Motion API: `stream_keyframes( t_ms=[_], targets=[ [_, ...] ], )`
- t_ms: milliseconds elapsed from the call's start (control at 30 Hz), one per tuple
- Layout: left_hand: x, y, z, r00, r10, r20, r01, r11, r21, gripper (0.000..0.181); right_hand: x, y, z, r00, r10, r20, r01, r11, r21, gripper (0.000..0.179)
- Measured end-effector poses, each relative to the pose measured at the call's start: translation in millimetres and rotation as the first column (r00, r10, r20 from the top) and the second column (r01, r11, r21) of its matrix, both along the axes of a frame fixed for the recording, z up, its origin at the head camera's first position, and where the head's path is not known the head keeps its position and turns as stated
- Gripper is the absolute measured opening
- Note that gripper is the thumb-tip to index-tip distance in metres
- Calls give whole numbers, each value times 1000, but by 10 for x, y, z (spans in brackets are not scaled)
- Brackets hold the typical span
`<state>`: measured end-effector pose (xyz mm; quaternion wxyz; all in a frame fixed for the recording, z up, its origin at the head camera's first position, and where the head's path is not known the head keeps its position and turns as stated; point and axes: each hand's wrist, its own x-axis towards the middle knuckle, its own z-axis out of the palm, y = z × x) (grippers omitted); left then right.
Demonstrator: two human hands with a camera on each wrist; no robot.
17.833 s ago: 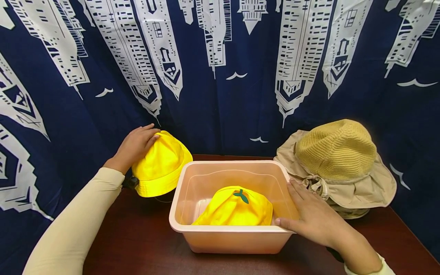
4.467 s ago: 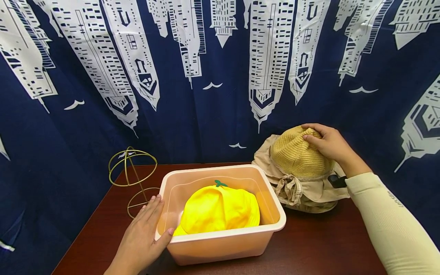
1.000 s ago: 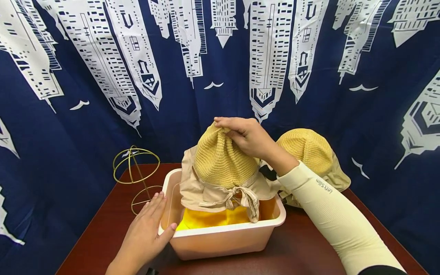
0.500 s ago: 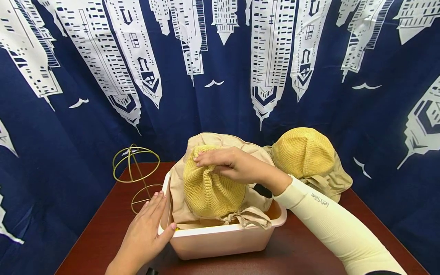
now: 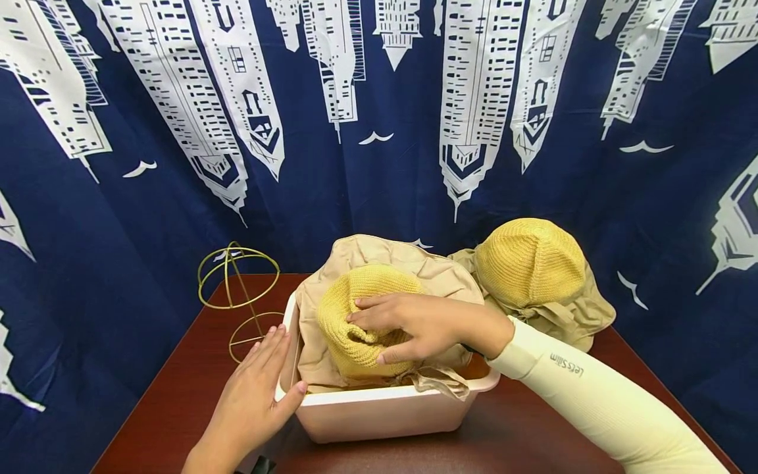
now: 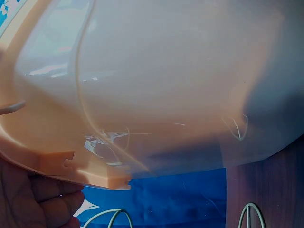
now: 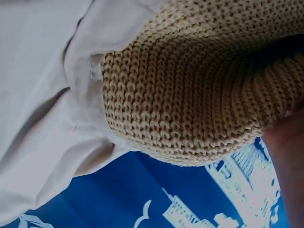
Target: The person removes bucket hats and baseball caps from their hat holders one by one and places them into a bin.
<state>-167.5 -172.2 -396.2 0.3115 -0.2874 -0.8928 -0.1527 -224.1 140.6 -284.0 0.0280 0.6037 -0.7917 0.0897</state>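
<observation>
1. Nearest, a left hand (image 5: pixel 251 395) rests with straight fingers along the left rim of a pale pink plastic bin (image 5: pixel 381 418), thumb over the front corner; it seems to steady the bin rather than grip it.
2. The bin stands upright on a dark red-brown table (image 5: pixel 172 401), with table top showing in front and to the right.
3. A beige hat (image 5: pixel 379 283) with a knitted yellow crown sits in the bin. Its cloth tie (image 5: pixel 441 382) hangs over the front rim, towards the right; its brim rises at the back, hiding the back rim.
4. The right hand (image 5: pixel 423 326), apart from the left, presses spread fingers into the dented crown, not closed around it. The step appears to be pushing the hat down; the next move seems to call for tucking brim and tie inside.
5. Behind right, a second knitted-crown hat (image 5: pixel 530 263) sits close to the bin, limiting room there. Behind left, a wire stand (image 5: pixel 239 306) leaves little sideways room.
6. Farthest, a navy curtain (image 5: pixel 403 184) printed with white buildings hangs close behind the table's back edge. The widest room is above the bin and at front right.
</observation>
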Motion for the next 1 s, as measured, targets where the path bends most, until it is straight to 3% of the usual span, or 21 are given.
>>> stream_keyframes(
  t_ms=[167,400,600,733,867,1000],
  targets=[
    [12,-14,0,1000,-3,-2,3,1000,4,71,47,-7,40,997,0,-73,4,998,64,71],
    [16,-13,17,1000,-12,14,12,1000,7,71,-23,75,293,980,-62,-189,57,998,-31,72],
    [-5,1,11,1000,-19,-2,19,1000,5,71,-268,155,406,980,-154,-127,144,986,-89,66],
    [-13,-10,-2,1000,-18,2,18,1000,3,73,-458,159,437,978,-185,-95,178,981,-75,67],
    [-21,-16,-7,1000,-19,-11,19,1000,4,73,-614,140,441,977,-213,-31,211,976,-51,75],
    [-22,-14,-11,1000,-24,-20,24,1000,4,73,-712,99,379,976,-213,41,213,977,-14,94]
  ],
)
